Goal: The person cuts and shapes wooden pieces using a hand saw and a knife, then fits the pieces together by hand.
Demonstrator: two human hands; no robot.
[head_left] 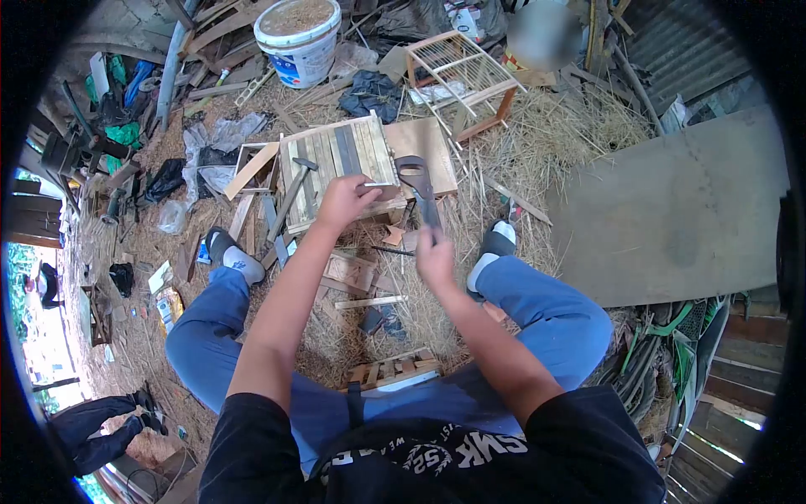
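My left hand (342,203) is closed on a small brown wooden piece (383,192) at the right front corner of a slatted wooden box (348,151). A claw hammer (294,189) lies slanting across the slats, left of that hand. My right hand (434,259) is closed around the lower end of a dark tool, apparently a handsaw (425,197). Its looped end points away from me, beside the box's right edge, and motion blurs part of it. A plywood sheet (437,168) lies beyond, partly hidden by the box and the tool.
Wood offcuts (348,273) and straw litter the ground between my feet. Behind the box stand a white bucket (298,50) and a slatted wooden frame (466,80). A large flat board (672,218) lies right. Another person's legs (101,433) show at lower left.
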